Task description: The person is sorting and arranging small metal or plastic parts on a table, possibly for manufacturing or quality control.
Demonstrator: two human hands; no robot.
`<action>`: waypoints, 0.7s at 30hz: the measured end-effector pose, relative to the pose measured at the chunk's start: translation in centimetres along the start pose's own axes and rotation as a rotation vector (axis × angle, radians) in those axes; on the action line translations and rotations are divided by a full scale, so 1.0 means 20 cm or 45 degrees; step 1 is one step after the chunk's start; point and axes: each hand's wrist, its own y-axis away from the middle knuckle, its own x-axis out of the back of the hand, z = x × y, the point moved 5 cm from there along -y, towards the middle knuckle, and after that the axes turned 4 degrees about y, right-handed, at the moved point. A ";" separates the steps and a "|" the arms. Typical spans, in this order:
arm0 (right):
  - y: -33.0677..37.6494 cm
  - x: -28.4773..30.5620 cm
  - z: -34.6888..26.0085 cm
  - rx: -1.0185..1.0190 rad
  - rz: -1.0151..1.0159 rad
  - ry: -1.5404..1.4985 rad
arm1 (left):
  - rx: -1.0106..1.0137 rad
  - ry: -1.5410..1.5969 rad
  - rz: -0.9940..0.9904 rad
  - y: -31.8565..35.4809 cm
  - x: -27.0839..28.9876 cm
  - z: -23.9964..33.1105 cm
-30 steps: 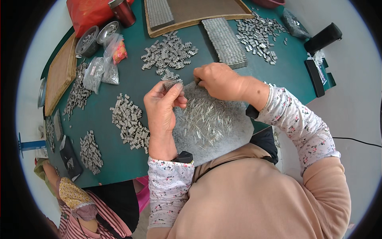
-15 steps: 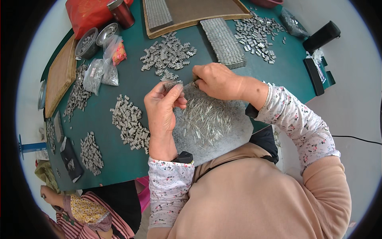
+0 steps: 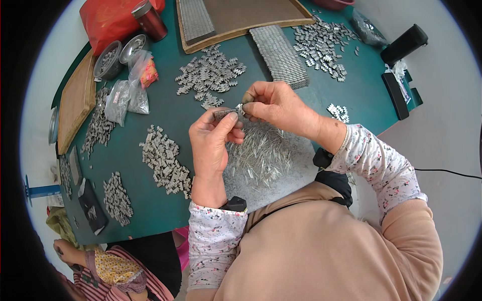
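My left hand (image 3: 210, 143) is closed on a short strip of joined grey metal links (image 3: 222, 115), pinched between thumb and fingers. At the strip's right end, the thumb and forefinger of my right hand (image 3: 281, 108) hold a small silvery metal link (image 3: 240, 108); whether it is joined to the strip I cannot make out. Below both hands, many thin metal pins (image 3: 261, 158) lie loose on a speckled grey board (image 3: 298, 173). Just beyond my hands spreads a heap of notched metal links (image 3: 211, 70). Another pile of small grey blocks (image 3: 165, 160) sits left of my left wrist.
A wooden-rimmed tray (image 3: 251, 31) holds packed metal rows, and a packed slab (image 3: 278, 55) stands against it. More links (image 3: 324, 47) lie far right, others (image 3: 338, 113) by my right forearm. Plastic bags (image 3: 118, 103) and a tub (image 3: 108, 60) stand left. A co-worker's arm (image 3: 75, 251) is lower left.
Right hand has turned and come to the strip's right end, with a small link showing in its fingers. Left hand shifted slightly right and down. A small link pile by my right forearm is uncovered.
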 end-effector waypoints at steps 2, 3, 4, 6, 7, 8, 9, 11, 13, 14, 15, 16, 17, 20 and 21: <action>0.01 0.01 0.01 0.073 0.063 0.018 | 0.005 0.062 -0.012 0.00 -0.03 0.00; 0.02 0.00 0.00 0.081 0.070 0.021 | 0.007 0.061 -0.012 0.00 -0.03 0.00; 0.03 0.00 -0.01 0.090 0.077 0.025 | 0.016 0.082 -0.020 0.00 -0.03 0.00; 0.05 -0.01 -0.04 0.118 0.083 0.117 | 0.029 0.103 -0.025 0.00 -0.02 0.00; 0.06 -0.01 -0.05 0.148 0.087 0.210 | 0.035 0.130 0.001 0.00 -0.01 0.00; 0.06 0.01 -0.04 0.145 0.085 0.208 | 0.040 0.157 0.027 0.00 0.01 0.00; 0.07 0.05 -0.10 0.468 0.185 0.703 | 0.045 0.158 0.023 0.00 0.01 0.01; 0.11 0.08 -0.13 0.786 0.282 1.202 | 0.004 0.150 0.072 0.00 0.03 0.03; 0.13 0.05 -0.05 0.864 -0.056 1.594 | -0.012 0.153 0.097 -0.01 0.04 0.03; 0.13 0.05 -0.03 0.845 -0.077 1.590 | -0.021 0.165 0.084 0.00 0.05 0.03; 0.13 0.05 -0.03 0.843 -0.078 1.591 | -0.031 0.180 0.071 0.00 0.05 0.03; 0.13 0.05 -0.03 0.774 -0.029 1.564 | -0.029 0.180 0.071 0.00 0.04 0.03; 0.13 0.06 -0.03 0.705 0.018 1.535 | -0.031 0.121 0.072 0.00 0.03 0.03; 0.13 0.01 -0.04 0.706 0.137 1.589 | -0.015 0.033 0.027 0.01 -0.01 0.00; 0.13 0.00 -0.04 0.706 0.141 1.588 | -0.001 0.012 -0.007 0.01 -0.02 -0.01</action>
